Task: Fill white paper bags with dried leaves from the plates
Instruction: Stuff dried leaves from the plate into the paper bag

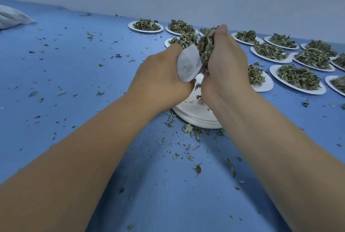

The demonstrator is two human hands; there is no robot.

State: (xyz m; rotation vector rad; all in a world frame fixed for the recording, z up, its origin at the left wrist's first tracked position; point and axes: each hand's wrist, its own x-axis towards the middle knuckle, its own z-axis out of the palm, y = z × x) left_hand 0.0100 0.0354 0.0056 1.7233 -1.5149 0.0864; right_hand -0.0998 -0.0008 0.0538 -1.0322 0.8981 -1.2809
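One white paper bag is gripped in the left hand above one stack of empty plates. Its long axis stands near upright, mouth tilted toward the right hand, which clutches one clump of dried leaves. At least twelve leaf-laden plates lie beyond on the blue table.

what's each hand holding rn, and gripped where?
Left hand grips the white paper bag round its lower body. Right hand clutches a bunch of dried leaves beside the bag's top.
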